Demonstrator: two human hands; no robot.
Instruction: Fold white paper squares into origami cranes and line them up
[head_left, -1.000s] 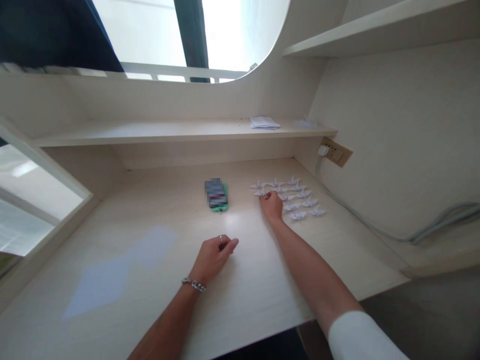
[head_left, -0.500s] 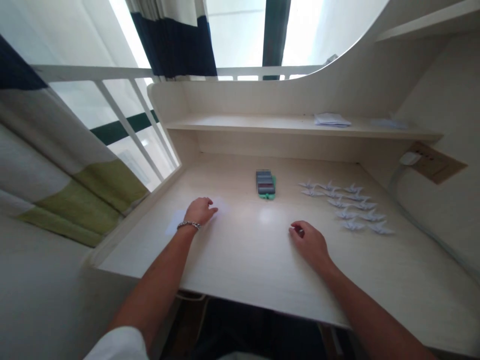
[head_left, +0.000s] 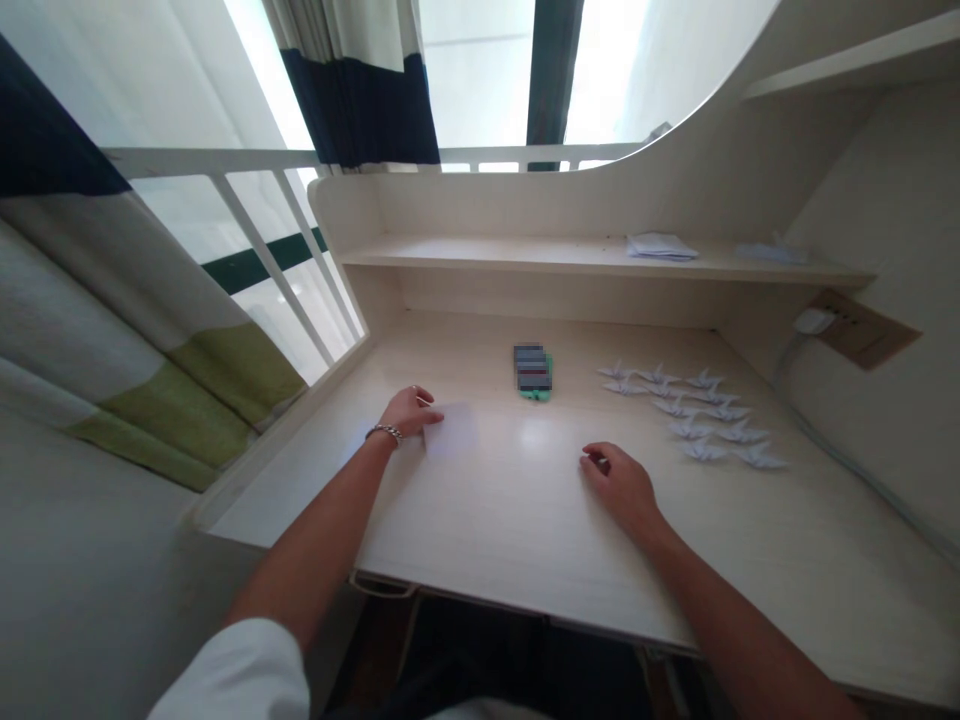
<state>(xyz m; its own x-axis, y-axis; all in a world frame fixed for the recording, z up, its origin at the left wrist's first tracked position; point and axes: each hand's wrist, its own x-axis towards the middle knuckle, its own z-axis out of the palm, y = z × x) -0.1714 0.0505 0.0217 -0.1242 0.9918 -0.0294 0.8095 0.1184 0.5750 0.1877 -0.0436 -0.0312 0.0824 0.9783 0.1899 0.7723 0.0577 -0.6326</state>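
Note:
A square sheet of white paper (head_left: pixel 452 432) is pinched at its left edge between the thumb and fingers of my left hand (head_left: pixel 409 410), over the left half of the desk. A chain bracelet circles that wrist. My right hand (head_left: pixel 619 480) rests on the desk right of the middle, loosely curled, thumb close to the fingertips, and I see nothing held in it. Beyond it to the right stand several folded white paper cranes (head_left: pixel 694 405) in rows. A dark, blurred-out object with a green edge (head_left: pixel 533 370) lies near the back middle.
Along the back of the desk (head_left: pixel 480 530) runs a shelf (head_left: pixel 480 252) with a stack of white paper (head_left: pixel 660 246) on it. A plug sits in the wall socket (head_left: pixel 862 325), its cable (head_left: pixel 840 450) hanging along the right side. Curtains (head_left: pixel 142 330) hang at the left.
My left hand has moved slightly right and now shows the white sheet to its right side, the paper no longer visible at its left. My right hand has stayed nearly still.

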